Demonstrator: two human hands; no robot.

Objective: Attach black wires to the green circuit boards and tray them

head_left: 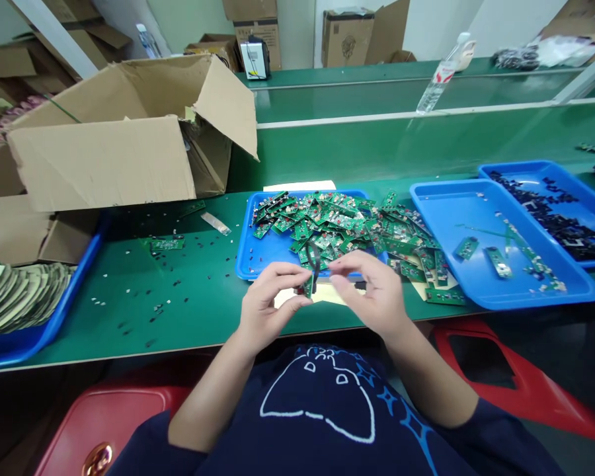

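My left hand (272, 297) pinches a small green circuit board (308, 285) between thumb and fingers, at the front of the table. A dark, curved, blurred piece (314, 256) rises beside the board; its kind does not show. My right hand (371, 291) is close by on the right, thumb and forefinger apart, with nothing visible between them. Just beyond both hands lies a blue tray (265, 250) heaped with loose circuit boards (327, 218). More boards (416, 244) spill over its right side onto the table.
To the right, a blue tray (480, 264) holds a few boards and small bits; another (510, 173) holds black parts (570, 221). At left stand a large open carton (109, 158) and a blue tray (74, 307) with stacked sheets (24, 297). A water bottle (439, 79) stands behind.
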